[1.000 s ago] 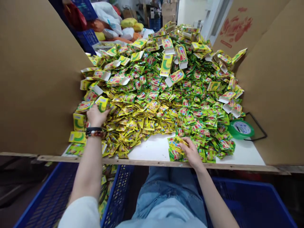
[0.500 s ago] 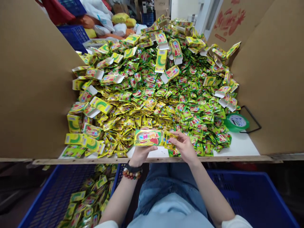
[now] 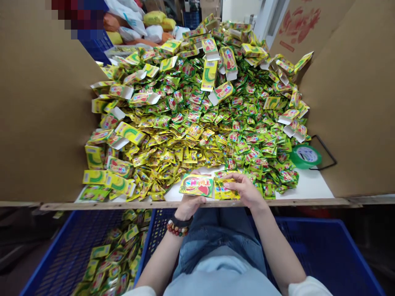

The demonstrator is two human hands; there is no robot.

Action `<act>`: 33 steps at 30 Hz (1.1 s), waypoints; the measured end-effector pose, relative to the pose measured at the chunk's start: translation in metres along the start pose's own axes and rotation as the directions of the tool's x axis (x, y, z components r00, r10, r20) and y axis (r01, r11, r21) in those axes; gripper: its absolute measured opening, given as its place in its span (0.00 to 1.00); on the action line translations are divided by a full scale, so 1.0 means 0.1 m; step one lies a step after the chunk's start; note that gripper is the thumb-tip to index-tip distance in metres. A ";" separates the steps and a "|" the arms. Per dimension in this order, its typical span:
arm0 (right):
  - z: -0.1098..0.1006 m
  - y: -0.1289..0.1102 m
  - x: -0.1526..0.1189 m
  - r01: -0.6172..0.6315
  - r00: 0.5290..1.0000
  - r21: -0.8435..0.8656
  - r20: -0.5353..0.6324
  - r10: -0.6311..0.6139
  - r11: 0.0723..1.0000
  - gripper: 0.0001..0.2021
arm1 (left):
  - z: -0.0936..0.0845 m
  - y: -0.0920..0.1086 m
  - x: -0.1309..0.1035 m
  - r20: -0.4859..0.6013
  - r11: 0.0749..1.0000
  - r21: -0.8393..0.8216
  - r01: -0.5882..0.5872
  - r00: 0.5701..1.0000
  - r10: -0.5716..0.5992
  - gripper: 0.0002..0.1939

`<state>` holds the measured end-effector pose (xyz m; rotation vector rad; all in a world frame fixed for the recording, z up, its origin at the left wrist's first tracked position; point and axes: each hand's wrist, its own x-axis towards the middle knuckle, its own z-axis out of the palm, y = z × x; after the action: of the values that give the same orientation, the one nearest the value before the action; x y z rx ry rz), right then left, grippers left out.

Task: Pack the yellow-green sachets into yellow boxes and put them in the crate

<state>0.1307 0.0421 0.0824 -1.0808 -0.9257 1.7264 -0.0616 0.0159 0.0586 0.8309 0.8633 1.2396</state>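
Observation:
My left hand (image 3: 190,206) is closed around a small printed candy box (image 3: 196,185), green and yellow with a watermelon picture, its lettering upside down to me. My right hand (image 3: 245,191) pinches yellow candy sachets (image 3: 224,189) at the box's right end. Whether the sachets are partly inside the box I cannot tell. Both hands are above the front edge of a white tabletop (image 3: 175,193). Beyond them rises a big heap of small sachets, yellow ones (image 3: 166,144) toward the left and green ones (image 3: 253,139) toward the right.
Empty-looking cartons (image 3: 129,133) lie over the heap's left and top. Green tape (image 3: 305,156) sits at the right. Cardboard walls (image 3: 348,102) flank the table. Below are a blue crate (image 3: 49,250) with filled boxes and another blue crate (image 3: 327,250). Sacks (image 3: 154,35) are piled behind.
Both hands, with the box and sachets, have shifted slightly right and down. The box's face is turned more toward me. A blurred patch has appeared at the upper left.

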 end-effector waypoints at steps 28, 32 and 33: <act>-0.19 0.05 0.60 0.311 0.942 -0.558 0.070 -0.329 0.770 0.11 | -0.37 0.13 0.02 0.011 0.239 0.968 -0.071 0.970 0.242 0.17; -0.28 0.11 0.71 0.199 0.962 -0.679 -0.001 -0.271 0.706 0.05 | -0.18 0.06 0.00 -0.028 0.539 0.842 -0.001 0.999 0.045 0.14; -0.28 0.15 0.69 0.154 0.968 -0.732 -0.024 -0.252 0.664 0.04 | -0.15 0.03 0.02 -0.033 0.614 0.789 0.024 0.999 0.003 0.14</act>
<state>0.1357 0.1052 0.0396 -1.4913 -1.6614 1.0721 -0.0755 0.0191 0.0543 1.5124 1.4869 0.8146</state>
